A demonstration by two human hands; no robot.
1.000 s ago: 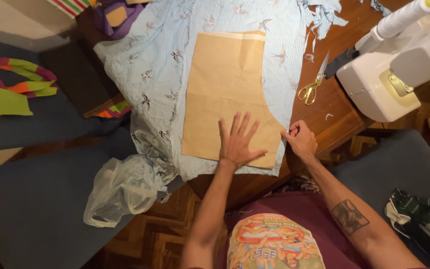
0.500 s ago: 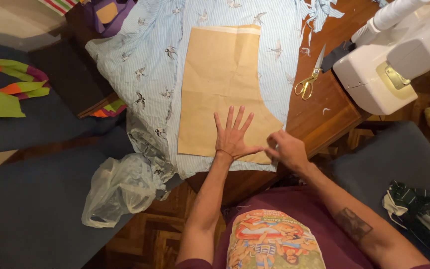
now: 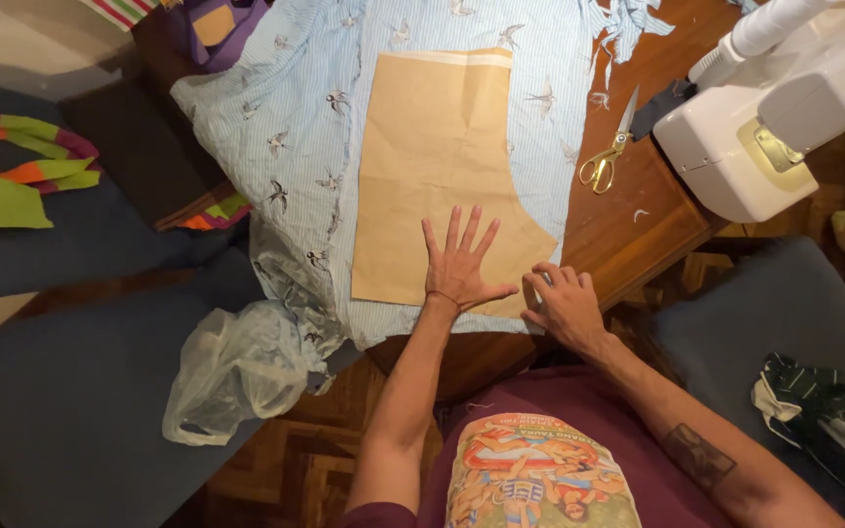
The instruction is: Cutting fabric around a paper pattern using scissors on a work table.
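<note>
A brown paper pattern piece (image 3: pixel 437 156) lies on light blue fabric printed with small birds (image 3: pixel 295 127), spread over a wooden table (image 3: pixel 647 215). My left hand (image 3: pixel 462 264) presses flat on the pattern's near edge, fingers spread wide. Just to its right, my right hand (image 3: pixel 555 303) is curled at the pattern's near right corner, fingertips pinching the edge of paper and fabric at the table's rim.
Yellow-handled scissors (image 3: pixel 606 156) lie on the wood to the right of the fabric. A white sewing machine (image 3: pixel 775 108) stands at the far right. A clear plastic bag (image 3: pixel 232 367) hangs below the fabric's left edge. Dark blue cushions (image 3: pixel 61 411) and striped cloth (image 3: pixel 22 176) lie left.
My right hand has slid left along the near edge toward my left hand and curled onto the corner. My left hand stays flat on the pattern.
</note>
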